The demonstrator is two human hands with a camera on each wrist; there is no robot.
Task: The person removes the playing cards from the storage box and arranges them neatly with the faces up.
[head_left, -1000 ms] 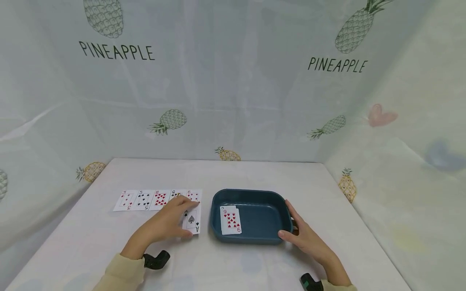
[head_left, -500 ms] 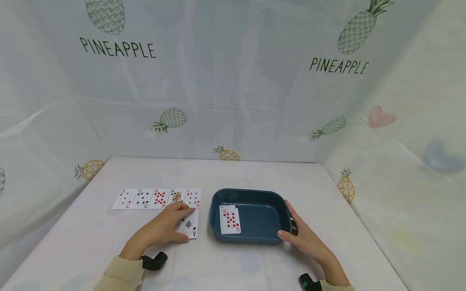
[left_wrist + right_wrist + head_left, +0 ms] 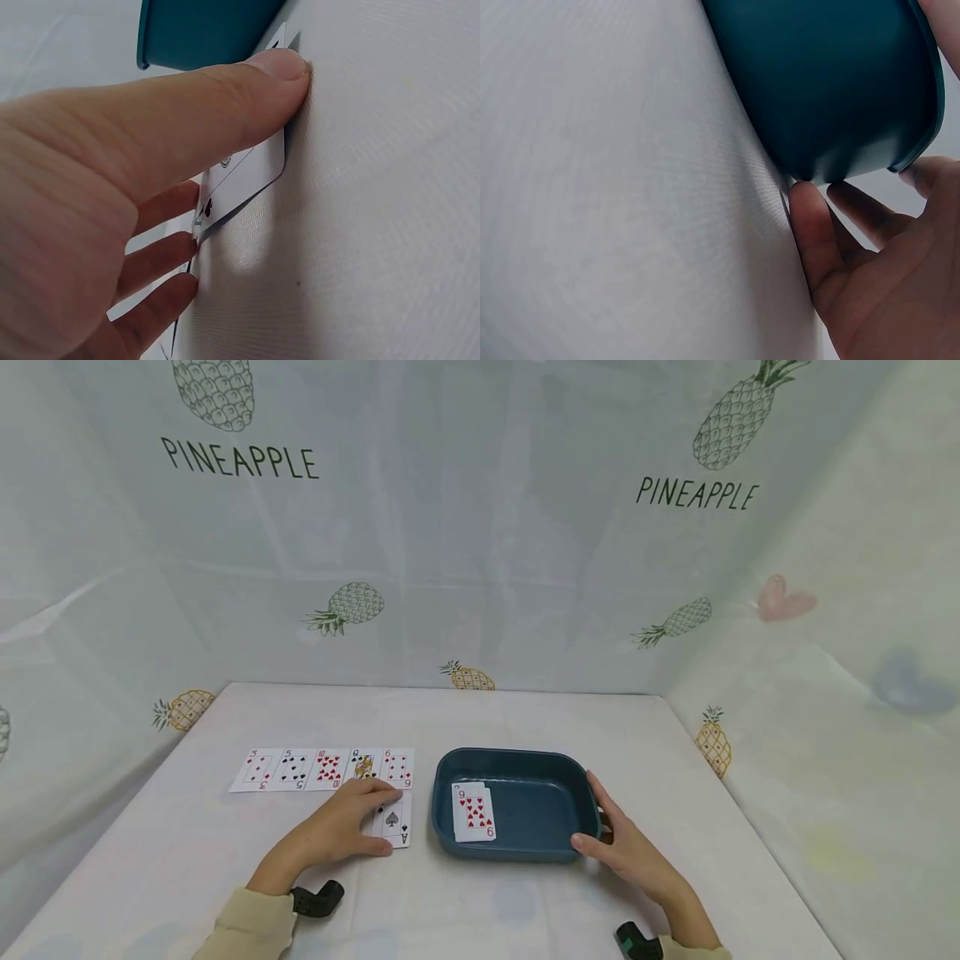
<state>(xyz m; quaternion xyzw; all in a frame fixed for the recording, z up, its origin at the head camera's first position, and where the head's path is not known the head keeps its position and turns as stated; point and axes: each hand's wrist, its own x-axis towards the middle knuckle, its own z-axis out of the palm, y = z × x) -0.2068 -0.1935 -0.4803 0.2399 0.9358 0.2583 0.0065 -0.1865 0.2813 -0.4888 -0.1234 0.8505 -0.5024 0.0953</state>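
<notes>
My left hand (image 3: 337,822) holds an ace of spades (image 3: 392,820) between thumb and fingers, just below the right end of a card row. In the left wrist view the thumb (image 3: 277,67) lies along the card's near edge, and a shadow shows beside the ace (image 3: 255,165). At the right, my right hand (image 3: 637,860) grips the end of a dark blue rectangular tray (image 3: 517,853), thumb at its front corner and fingers along the side. The right wrist view has fingertips against the outer wall of the tray (image 3: 832,82). A nine of hearts (image 3: 477,814) tops the cards inside the tray.
Several face-up cards lie in a row at the left, from a three of diamonds (image 3: 258,770) to a six of diamonds (image 3: 397,768). A white cloth covers the table (image 3: 480,910). Behind it hangs a pineapple-print curtain (image 3: 480,527).
My left hand and the ace have shifted slightly towards me, uncovering the face card and the six of diamonds. In the last half second the ace moved a little right. The right hand stays on the tray.
</notes>
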